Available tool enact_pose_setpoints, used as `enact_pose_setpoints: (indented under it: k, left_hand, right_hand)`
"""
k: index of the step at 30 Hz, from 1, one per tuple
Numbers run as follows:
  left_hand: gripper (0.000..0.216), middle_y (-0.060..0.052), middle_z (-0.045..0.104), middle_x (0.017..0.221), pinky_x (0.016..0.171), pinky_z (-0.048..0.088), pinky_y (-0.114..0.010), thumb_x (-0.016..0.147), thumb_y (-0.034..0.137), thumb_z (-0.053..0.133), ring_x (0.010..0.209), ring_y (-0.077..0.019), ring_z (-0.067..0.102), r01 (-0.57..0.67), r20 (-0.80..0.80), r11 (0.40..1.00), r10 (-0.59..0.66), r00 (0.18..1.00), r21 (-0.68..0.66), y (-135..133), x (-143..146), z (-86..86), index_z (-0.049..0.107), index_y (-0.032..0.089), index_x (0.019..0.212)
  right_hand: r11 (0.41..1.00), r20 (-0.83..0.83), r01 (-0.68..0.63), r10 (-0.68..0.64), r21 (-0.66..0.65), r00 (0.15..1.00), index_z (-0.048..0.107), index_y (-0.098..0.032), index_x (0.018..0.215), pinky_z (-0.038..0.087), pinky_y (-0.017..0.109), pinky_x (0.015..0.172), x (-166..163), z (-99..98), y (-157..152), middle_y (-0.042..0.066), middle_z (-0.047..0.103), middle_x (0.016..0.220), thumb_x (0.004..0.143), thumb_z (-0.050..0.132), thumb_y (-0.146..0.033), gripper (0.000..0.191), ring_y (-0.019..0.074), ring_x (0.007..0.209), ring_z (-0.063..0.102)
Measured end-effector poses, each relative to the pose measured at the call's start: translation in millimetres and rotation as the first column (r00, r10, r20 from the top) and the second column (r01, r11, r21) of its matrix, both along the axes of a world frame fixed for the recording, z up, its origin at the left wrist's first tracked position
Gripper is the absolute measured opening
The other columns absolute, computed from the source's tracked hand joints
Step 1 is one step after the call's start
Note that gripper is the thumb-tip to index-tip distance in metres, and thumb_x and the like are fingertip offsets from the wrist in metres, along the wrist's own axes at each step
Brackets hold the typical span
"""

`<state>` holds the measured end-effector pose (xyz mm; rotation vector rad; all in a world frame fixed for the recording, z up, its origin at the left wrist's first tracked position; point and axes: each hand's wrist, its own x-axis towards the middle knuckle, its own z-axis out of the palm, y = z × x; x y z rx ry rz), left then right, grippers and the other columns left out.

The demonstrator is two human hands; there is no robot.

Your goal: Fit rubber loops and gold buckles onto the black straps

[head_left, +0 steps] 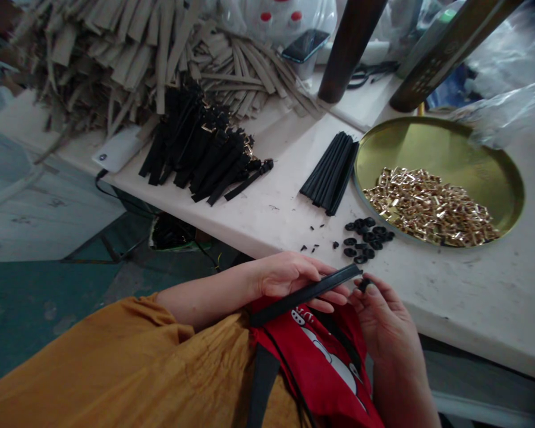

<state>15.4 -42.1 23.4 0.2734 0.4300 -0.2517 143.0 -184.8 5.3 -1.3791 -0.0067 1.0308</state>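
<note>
A black strap (310, 292) lies slantwise across the palm and fingers of my left hand (296, 276), which holds it above my lap. Its upper end points toward my right hand (378, 303). There, thumb and fingertips pinch a small black loop (364, 284), partly covered by the fingers, close to the strap's tip. Just beyond my hands, several more black loops (361, 242) lie in a loose cluster on the white table (267, 220). Behind them is a bundle of black straps (332, 172).
A round gold tray (485, 172) holds a heap of small gold buckles (432, 208). Black straps with buckles (209, 142) are piled farther left, before large stacks of grey-beige strips (111, 53). Two dark posts, a phone (305, 46), scissors (361, 76) and a white power bank (120, 148) are also there.
</note>
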Motion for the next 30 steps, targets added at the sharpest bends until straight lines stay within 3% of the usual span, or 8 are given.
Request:
enact_pose_setpoints:
  k: [3, 5, 9, 14, 20, 26, 28, 30]
  left_hand:
    - [0.027, -0.005, 0.061, 0.086, 0.062, 0.048, -0.023, 0.073, 0.011, 0.046, 0.068, -0.0106, 0.061, 0.023, -0.025, 0.982, -0.019, 1.0, 0.187, 6, 2, 4.9, 0.054, 0.012, 0.1]
    - [0.017, 0.0, 0.059, 0.074, 0.052, 0.042, -0.018, 0.08, 0.021, 0.047, 0.053, -0.0055, 0.053, 0.03, -0.034, 0.897, -0.017, 0.999, 0.44, 13, 4, 11.3, 0.052, 0.014, 0.095]
    - [0.015, 0.006, 0.048, 0.058, 0.045, 0.033, -0.016, 0.083, 0.029, 0.045, 0.044, -0.0037, 0.041, 0.073, -0.011, 0.519, -0.121, 0.993, 0.852, 23, 10, 28.3, 0.05, 0.015, 0.087]
    - [0.018, 0.003, 0.054, 0.063, 0.051, 0.032, -0.018, 0.083, 0.029, 0.043, 0.053, -0.0069, 0.046, 0.13, -0.125, 0.031, -0.148, 0.981, 0.991, 12, 10, 33.8, 0.055, 0.016, 0.086]
    - [0.026, -0.001, 0.062, 0.072, 0.054, 0.033, -0.021, 0.084, 0.033, 0.039, 0.064, -0.0126, 0.053, 0.163, -0.23, -0.304, -0.199, 0.952, 0.938, 2, 4, 28.5, 0.06, 0.018, 0.085]
    - [0.027, -0.002, 0.063, 0.071, 0.054, 0.033, -0.022, 0.083, 0.03, 0.039, 0.065, -0.0152, 0.056, 0.14, -0.288, -0.474, -0.256, 0.923, 0.87, -3, 1, 35.8, 0.062, 0.018, 0.079]
    - [0.026, -0.003, 0.064, 0.072, 0.055, 0.035, -0.022, 0.083, 0.03, 0.039, 0.066, -0.0154, 0.057, 0.13, -0.273, -0.472, -0.246, 0.93, 0.872, -4, 1, 37.4, 0.062, 0.017, 0.078]
    - [0.026, -0.002, 0.064, 0.073, 0.056, 0.036, -0.021, 0.083, 0.029, 0.039, 0.066, -0.0142, 0.057, 0.126, -0.245, -0.385, -0.277, 0.929, 0.914, -4, 0, 39.5, 0.062, 0.018, 0.082]
  right_hand:
    - [1.0, -0.002, 0.012, -0.012, 0.013, 1.0, 0.064, -0.02, 0.09, 0.051, 0.018, 0.067, 2, -1.1, 3, 0.0, 0.066, 0.082, 0.067, 0.071, -0.029, 0.026, 0.007, 0.064, 0.06]
    - [0.999, -0.012, 0.026, -0.025, 0.023, 1.0, 0.065, -0.019, 0.089, 0.051, 0.017, 0.066, 5, -0.4, 7, 0.001, 0.066, 0.081, 0.065, 0.072, -0.029, 0.027, 0.006, 0.063, 0.06]
    - [0.995, -0.076, 0.056, -0.05, 0.082, 0.996, 0.065, -0.021, 0.086, 0.051, 0.017, 0.062, 8, 4.0, 15, -0.002, 0.065, 0.076, 0.062, 0.074, -0.029, 0.026, 0.0048, 0.059, 0.058]
    - [0.988, -0.097, 0.07, -0.057, 0.136, 0.994, 0.066, -0.023, 0.086, 0.049, 0.014, 0.058, 4, 7.5, 18, -0.004, 0.063, 0.071, 0.062, 0.075, -0.028, 0.026, 0.0037, 0.056, 0.056]
    - [0.998, 0.058, -0.062, 0.061, 0.024, 0.996, 0.065, -0.024, 0.09, 0.051, 0.021, 0.063, -5, 6.0, 5, -0.001, 0.066, 0.08, 0.065, 0.072, -0.029, 0.026, 0.0086, 0.062, 0.06]
    - [0.97, 0.294, -0.235, 0.244, -0.068, 0.924, 0.065, -0.021, 0.092, 0.05, 0.026, 0.064, -11, 1.1, -3, 0.0, 0.065, 0.077, 0.067, 0.07, -0.032, 0.028, 0.0131, 0.064, 0.059]
    - [0.955, 0.312, -0.295, 0.292, -0.04, 0.904, 0.065, -0.021, 0.09, 0.049, 0.026, 0.064, -10, 2.1, -2, 0.0, 0.065, 0.077, 0.067, 0.069, -0.032, 0.026, 0.013, 0.064, 0.058]
    - [0.948, 0.278, -0.319, 0.311, -0.018, 0.909, 0.065, -0.02, 0.089, 0.049, 0.026, 0.064, -7, 5.0, -1, 0.0, 0.065, 0.076, 0.066, 0.07, -0.033, 0.026, 0.0136, 0.064, 0.058]
